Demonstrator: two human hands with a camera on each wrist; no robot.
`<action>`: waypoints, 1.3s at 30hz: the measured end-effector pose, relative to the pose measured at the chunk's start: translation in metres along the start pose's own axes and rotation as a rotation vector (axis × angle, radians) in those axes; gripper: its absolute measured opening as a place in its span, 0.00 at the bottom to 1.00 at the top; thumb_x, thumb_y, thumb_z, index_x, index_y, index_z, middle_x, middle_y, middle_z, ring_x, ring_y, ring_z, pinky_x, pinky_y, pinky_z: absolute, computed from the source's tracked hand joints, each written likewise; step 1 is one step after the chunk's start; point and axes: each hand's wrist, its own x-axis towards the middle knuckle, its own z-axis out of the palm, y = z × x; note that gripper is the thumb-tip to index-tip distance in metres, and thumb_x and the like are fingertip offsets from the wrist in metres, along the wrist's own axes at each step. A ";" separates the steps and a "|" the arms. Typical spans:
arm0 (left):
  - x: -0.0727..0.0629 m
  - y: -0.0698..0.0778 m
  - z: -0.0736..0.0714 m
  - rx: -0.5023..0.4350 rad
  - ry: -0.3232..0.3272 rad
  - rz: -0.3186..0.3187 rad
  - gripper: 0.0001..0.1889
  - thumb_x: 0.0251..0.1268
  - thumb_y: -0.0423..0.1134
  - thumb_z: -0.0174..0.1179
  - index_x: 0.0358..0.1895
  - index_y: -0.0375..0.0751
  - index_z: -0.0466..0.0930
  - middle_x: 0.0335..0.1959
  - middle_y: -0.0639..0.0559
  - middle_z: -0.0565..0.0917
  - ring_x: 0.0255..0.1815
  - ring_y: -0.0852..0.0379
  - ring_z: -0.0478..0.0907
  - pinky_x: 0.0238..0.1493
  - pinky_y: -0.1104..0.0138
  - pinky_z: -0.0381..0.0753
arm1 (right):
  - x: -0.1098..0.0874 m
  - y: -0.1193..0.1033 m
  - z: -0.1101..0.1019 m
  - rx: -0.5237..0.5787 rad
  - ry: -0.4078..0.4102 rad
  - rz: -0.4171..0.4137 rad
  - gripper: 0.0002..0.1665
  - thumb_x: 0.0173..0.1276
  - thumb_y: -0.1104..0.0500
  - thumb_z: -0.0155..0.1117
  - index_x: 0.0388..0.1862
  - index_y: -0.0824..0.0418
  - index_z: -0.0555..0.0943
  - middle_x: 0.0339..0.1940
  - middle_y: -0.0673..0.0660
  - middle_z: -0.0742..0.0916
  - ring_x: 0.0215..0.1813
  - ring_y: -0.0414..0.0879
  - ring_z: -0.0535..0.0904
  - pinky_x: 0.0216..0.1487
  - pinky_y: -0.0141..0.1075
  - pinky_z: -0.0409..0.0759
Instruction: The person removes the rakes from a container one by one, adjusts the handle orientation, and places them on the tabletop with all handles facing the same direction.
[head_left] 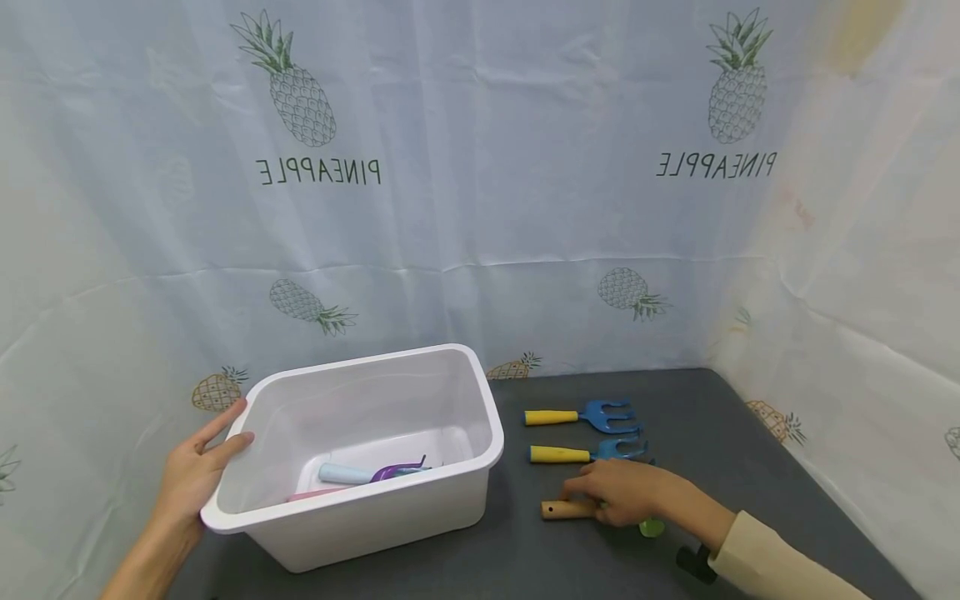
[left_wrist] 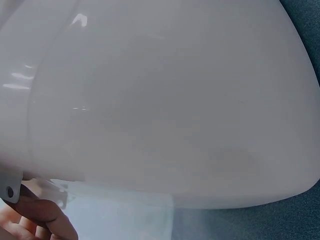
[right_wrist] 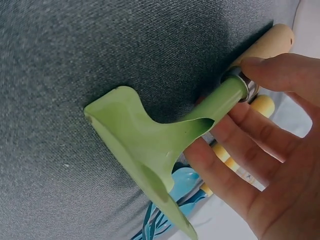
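Note:
At the left end of a white plastic tub [head_left: 367, 512], my left hand [head_left: 193, 471] grips the rim, its thumb over the edge. Much of that hand is outside the left wrist view, where the tub's smooth wall [left_wrist: 165, 110] fills most of the picture. My right hand [head_left: 622, 492] holds a green hand hoe [right_wrist: 145, 135] with a wooden handle [head_left: 566, 509]. In the right wrist view the thumb lies on the handle near the metal collar, with fingers [right_wrist: 225, 175] under the neck. The hoe is low over the dark tabletop.
Beyond my right hand lie two blue hand forks [head_left: 609, 417] with yellow handles. Inside the tub are a light blue handle [head_left: 343, 474], a purple tool head [head_left: 393, 472] and something pink [head_left: 315, 494]. A pineapple-print curtain [head_left: 465, 217] surrounds the dark table [head_left: 517, 558].

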 end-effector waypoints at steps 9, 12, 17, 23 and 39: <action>0.001 -0.001 0.000 -0.025 0.004 -0.001 0.36 0.73 0.41 0.66 0.81 0.54 0.61 0.46 0.87 0.78 0.36 0.72 0.86 0.33 0.70 0.88 | 0.003 0.003 0.003 0.012 0.006 -0.008 0.27 0.69 0.64 0.69 0.61 0.37 0.80 0.34 0.38 0.81 0.28 0.31 0.70 0.29 0.28 0.71; 0.001 -0.002 0.000 -0.022 0.007 -0.002 0.36 0.73 0.42 0.66 0.80 0.54 0.61 0.47 0.88 0.76 0.36 0.73 0.86 0.34 0.71 0.88 | 0.003 0.002 0.003 0.011 0.004 -0.008 0.27 0.69 0.63 0.68 0.61 0.37 0.81 0.34 0.38 0.80 0.29 0.30 0.70 0.30 0.27 0.71; 0.002 -0.002 0.000 -0.038 0.009 0.003 0.36 0.72 0.41 0.66 0.80 0.54 0.62 0.41 0.90 0.75 0.36 0.72 0.86 0.33 0.70 0.88 | 0.005 0.002 0.001 -0.001 0.001 -0.003 0.26 0.71 0.63 0.67 0.61 0.37 0.81 0.34 0.39 0.80 0.29 0.30 0.70 0.30 0.27 0.72; 0.002 -0.001 0.000 -0.014 0.004 0.013 0.36 0.72 0.43 0.66 0.80 0.55 0.62 0.40 0.89 0.77 0.36 0.70 0.87 0.33 0.69 0.89 | 0.005 0.002 0.001 0.007 0.008 0.005 0.26 0.71 0.63 0.68 0.61 0.37 0.82 0.32 0.38 0.81 0.29 0.30 0.70 0.30 0.27 0.73; 0.001 -0.001 0.000 -0.044 0.010 0.002 0.35 0.72 0.40 0.66 0.79 0.60 0.64 0.37 0.84 0.82 0.33 0.69 0.87 0.31 0.69 0.88 | 0.005 0.002 -0.003 0.041 -0.017 0.023 0.28 0.69 0.62 0.69 0.63 0.37 0.80 0.33 0.38 0.81 0.30 0.30 0.72 0.30 0.28 0.74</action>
